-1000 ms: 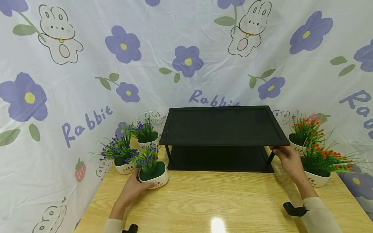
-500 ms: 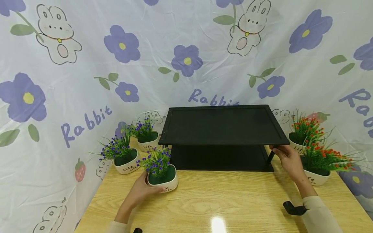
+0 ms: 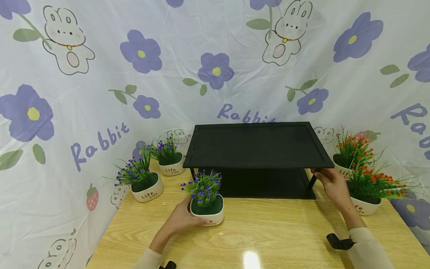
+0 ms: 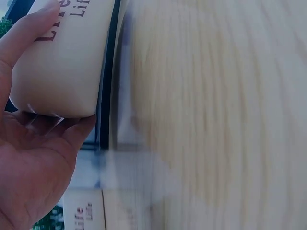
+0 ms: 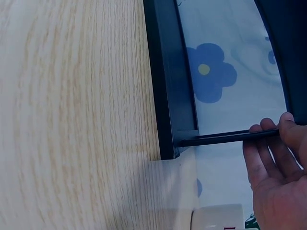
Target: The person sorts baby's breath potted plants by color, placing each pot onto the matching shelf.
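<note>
My left hand [image 3: 184, 218] grips a white flowerpot [image 3: 218, 218] with purple flowers, thumb on its lettered front and fingers round its side. In the head view it overlaps the front left corner of a black two-tier shelf [image 3: 258, 145]. The left wrist view shows the pot [image 4: 62, 72] from below its lettering, fingers at its end. My right hand [image 3: 334, 188] pinches the shelf's front right post just under the top board. In the right wrist view, thumb and fingers [image 5: 256, 165] hold that post [image 5: 220, 139] near its upper end.
Two white pots with purple flowers stand left of the shelf: one nearer [image 3: 147, 192], one farther back [image 3: 172, 169]. At the right, two red-flowered pots, a front one [image 3: 364, 205] and a rear one [image 3: 340, 170], stand beside my right hand. A patterned cloth [image 3: 174, 82] hangs behind the wooden table [image 3: 268, 231].
My left hand has carried the purple-flowered pot rightward and slightly nearer, from beside the other purple pots to before the shelf's left end. The right hand keeps its hold on the post.
</note>
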Motion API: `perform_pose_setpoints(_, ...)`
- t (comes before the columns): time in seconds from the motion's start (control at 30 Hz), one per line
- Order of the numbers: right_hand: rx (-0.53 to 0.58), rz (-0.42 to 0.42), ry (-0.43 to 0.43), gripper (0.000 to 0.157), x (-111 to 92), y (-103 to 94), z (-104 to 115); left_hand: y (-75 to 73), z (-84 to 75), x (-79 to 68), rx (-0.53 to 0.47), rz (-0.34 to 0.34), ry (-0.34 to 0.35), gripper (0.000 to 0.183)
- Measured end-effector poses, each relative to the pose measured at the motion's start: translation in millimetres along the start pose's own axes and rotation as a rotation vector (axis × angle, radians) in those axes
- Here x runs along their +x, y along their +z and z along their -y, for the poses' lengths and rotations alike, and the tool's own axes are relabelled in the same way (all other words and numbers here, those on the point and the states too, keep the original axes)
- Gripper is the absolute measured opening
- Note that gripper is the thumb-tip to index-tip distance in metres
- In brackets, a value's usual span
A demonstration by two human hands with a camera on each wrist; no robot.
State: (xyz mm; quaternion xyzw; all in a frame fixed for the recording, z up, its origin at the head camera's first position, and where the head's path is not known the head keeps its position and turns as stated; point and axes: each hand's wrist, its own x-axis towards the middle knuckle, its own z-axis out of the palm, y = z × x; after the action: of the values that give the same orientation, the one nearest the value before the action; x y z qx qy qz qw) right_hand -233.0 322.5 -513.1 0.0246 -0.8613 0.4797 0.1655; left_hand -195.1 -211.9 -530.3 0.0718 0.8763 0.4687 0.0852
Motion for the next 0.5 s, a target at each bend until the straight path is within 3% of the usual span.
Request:
perform_pose_setpoints(0.27,0.003,-0.003,-0.007,0.039,0,1.4,2,19.9,-14.9,10.5,0.007,0.069,0.063,0.125)
perform_pose_setpoints(0.5,-0.002,-0.005,-0.015,0.036,-1,0.4,1,37.8,-27.6,21.0,-0.007,0.116,0.164,0.118)
